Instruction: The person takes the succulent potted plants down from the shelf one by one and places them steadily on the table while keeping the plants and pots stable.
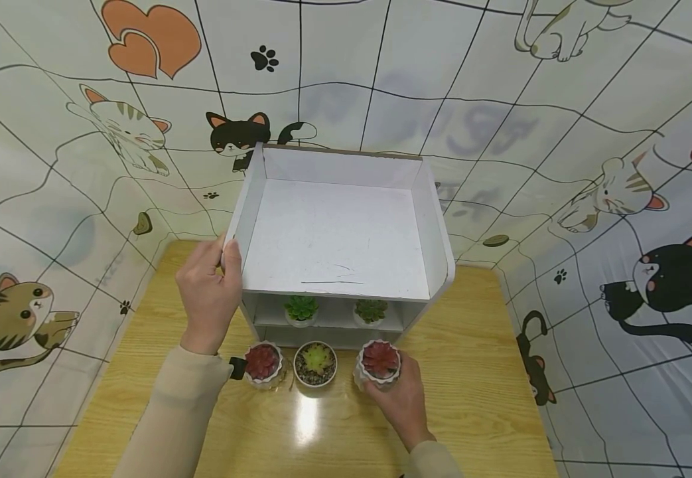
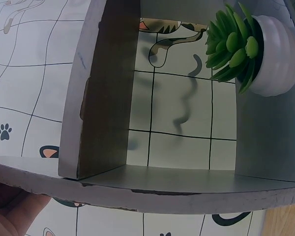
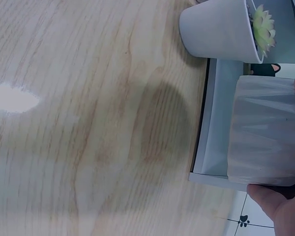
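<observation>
My left hand (image 1: pixel 208 292) grips the left side panel of a small white shelf unit (image 1: pixel 334 239) near its upper front. In the left wrist view, part of that hand shows at the panel's edge (image 2: pixel 187 201). My right hand (image 1: pixel 402 398) holds a potted red succulent (image 1: pixel 380 362) in front of the unit's right side, thumb and fingers around its white, ridged pot (image 3: pixel 265 132). The right wrist view shows this pot raised off the table, with a shadow on the wood.
A second red succulent (image 1: pixel 263 363) and a yellow-green succulent (image 1: pixel 316 364) stand on the wooden table (image 1: pixel 471 385) before the unit. Two green potted succulents, left (image 1: pixel 301 309) and right (image 1: pixel 371 312), sit on its inner shelf. Cat-printed sheeting (image 1: pixel 346 66) surrounds the table's back and sides.
</observation>
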A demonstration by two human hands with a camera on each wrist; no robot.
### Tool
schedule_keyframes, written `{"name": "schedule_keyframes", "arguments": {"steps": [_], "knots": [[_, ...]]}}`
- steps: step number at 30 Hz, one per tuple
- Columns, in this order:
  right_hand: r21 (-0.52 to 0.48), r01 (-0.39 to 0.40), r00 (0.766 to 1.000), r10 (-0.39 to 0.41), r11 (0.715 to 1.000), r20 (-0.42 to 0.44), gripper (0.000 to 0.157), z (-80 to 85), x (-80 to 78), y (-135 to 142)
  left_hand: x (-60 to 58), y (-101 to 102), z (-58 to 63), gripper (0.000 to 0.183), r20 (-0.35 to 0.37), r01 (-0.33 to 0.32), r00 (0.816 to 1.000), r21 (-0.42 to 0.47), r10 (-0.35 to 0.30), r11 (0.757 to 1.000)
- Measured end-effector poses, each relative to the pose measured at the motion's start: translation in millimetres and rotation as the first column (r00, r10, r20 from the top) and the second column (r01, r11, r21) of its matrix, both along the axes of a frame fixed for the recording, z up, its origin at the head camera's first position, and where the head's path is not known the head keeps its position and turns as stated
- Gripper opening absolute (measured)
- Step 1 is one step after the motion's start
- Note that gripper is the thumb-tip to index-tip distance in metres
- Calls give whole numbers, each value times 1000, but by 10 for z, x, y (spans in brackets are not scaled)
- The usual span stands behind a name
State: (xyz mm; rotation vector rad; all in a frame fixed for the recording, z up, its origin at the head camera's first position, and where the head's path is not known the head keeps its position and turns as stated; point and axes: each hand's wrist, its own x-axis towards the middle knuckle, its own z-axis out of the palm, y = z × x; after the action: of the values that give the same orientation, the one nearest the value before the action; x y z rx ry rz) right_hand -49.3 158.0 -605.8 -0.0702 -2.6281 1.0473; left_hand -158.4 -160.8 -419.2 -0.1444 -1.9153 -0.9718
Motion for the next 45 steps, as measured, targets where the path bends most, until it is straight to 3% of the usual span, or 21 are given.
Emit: {"name": "schedule_keyframes", "arguments": {"steps": [11,45], "knots": [[2,-8,999,8,1000,47,77,-100,7,-29,-4,-6,-12,27,16,-6,1000,-13,6,1000],[-8,-11,1000,11,1000,24,73,-363,-37,-141,10,7,8,26,15,-10,1000,-8,10,1000]]}}
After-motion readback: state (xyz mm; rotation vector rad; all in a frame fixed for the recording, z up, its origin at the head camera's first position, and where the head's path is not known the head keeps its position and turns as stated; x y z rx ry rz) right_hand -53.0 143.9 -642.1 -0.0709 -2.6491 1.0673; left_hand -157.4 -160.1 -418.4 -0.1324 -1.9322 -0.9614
